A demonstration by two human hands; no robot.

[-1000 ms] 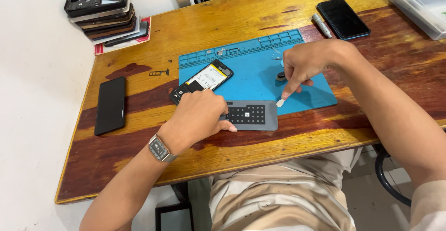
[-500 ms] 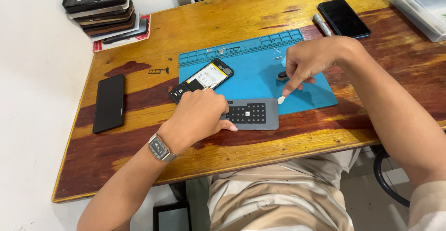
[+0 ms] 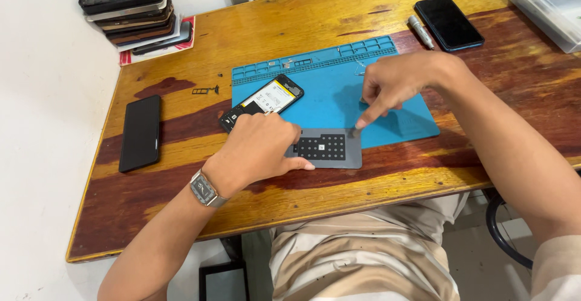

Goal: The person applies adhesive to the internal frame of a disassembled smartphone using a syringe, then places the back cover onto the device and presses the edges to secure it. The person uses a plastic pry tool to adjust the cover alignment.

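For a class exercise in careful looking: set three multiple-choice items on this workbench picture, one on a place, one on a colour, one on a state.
1. Where does the grey panel lie?
A. At the near edge of the work mat
B. On the stack of phone shells
C. On the floor

2. What colour is the work mat?
A. Red
B. Blue
C. White

3. How is the opened phone on the mat?
A. Sealed shut
B. Wrapped in cloth
C. Back off, insides showing

Answers: 1 A, the panel sits at the mat's front edge under the left hand. 2 B, the mat is plainly blue. 3 C, its yellow-edged battery shows, while the right hand touches the panel's corner.
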